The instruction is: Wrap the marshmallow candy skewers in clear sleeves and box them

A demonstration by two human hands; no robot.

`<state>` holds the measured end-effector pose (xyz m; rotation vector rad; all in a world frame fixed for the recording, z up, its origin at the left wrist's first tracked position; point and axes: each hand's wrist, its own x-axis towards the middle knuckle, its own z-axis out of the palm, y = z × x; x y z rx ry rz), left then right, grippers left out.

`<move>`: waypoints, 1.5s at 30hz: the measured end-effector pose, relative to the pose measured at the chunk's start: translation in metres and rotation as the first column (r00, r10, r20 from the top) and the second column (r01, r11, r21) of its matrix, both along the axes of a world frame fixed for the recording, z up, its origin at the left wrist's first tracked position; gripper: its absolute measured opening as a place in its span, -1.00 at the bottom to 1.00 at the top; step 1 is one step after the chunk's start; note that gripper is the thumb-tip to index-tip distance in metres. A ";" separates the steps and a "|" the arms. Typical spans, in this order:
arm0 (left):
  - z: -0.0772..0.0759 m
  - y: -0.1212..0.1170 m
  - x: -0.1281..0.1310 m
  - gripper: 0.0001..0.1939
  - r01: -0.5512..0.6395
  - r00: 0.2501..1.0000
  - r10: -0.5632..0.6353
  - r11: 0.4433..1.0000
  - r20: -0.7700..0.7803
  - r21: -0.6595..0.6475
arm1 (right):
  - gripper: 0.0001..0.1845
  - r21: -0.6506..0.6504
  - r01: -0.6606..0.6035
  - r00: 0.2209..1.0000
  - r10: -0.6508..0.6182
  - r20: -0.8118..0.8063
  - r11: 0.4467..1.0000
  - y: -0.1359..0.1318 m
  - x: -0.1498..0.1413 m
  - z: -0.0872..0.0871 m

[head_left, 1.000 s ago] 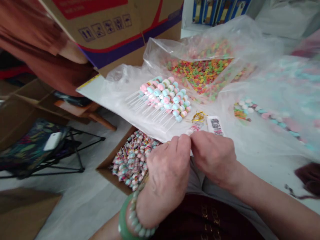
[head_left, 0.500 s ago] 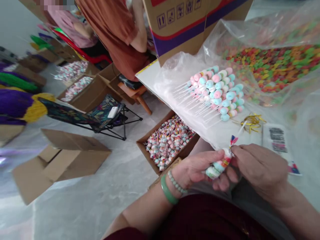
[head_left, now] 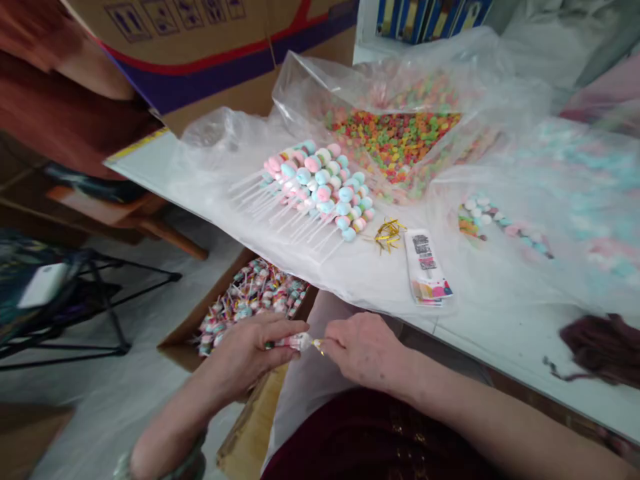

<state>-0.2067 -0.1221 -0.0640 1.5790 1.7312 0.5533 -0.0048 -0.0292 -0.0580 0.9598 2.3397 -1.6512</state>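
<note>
Two bare hands at work near the bottom middle of the frame, so going left to right. Left hand (head_left: 255, 343) is mostly closed, thumb and fingers wrapped around a wrapped candy (head_left: 295, 342). Right hand (head_left: 365, 350) is curled up nearly into a fist, fingertips pinched together right at the gold tie (head_left: 319, 346) on the candy's end; can't tell if there's a stick inside that grip.

As for the candy, most of it is covered by fingers. What shows is a shiny see-through wrapper with some pink-red on it, a dark bit toward the left, and a whitish bunched-up neck at the right where the gold tie sits. It's lying about level, sideways between the hands: body in the left, neck pointing at the right.

Around that: box of wrapped candies (head_left: 250, 293) left of center, marshmallow sticks (head_left: 320, 183) upper middle, printed packets (head_left: 427, 263) right of center.
</note>
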 end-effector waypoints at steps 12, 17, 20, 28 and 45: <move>-0.100 -0.031 -0.052 -0.38 -0.536 0.762 0.426 0.837 -0.487 -0.107 | -0.58 0.757 0.424 0.667 -0.737 0.110 0.497 0.100 0.121 -0.027; -0.074 0.010 -0.006 -0.71 -0.439 0.864 0.471 0.877 -0.177 0.194 | -0.75 0.613 0.568 0.632 -0.768 0.103 0.550 0.105 0.127 -0.038; -0.038 0.034 0.028 -0.82 -0.387 0.914 0.404 0.858 0.022 0.337 | -0.80 0.616 0.616 0.602 -0.798 0.034 0.491 0.102 0.127 -0.037; 0.008 0.074 0.109 -0.85 -0.380 0.744 0.312 0.925 0.591 -0.010 | -0.81 0.440 0.861 0.494 -0.622 -0.607 0.255 0.066 0.118 -0.017; -0.015 0.100 0.118 -0.68 -0.351 -0.046 0.494 0.805 0.868 -0.477 | -0.79 0.194 0.699 0.711 -0.639 -0.292 0.689 0.047 0.041 -0.024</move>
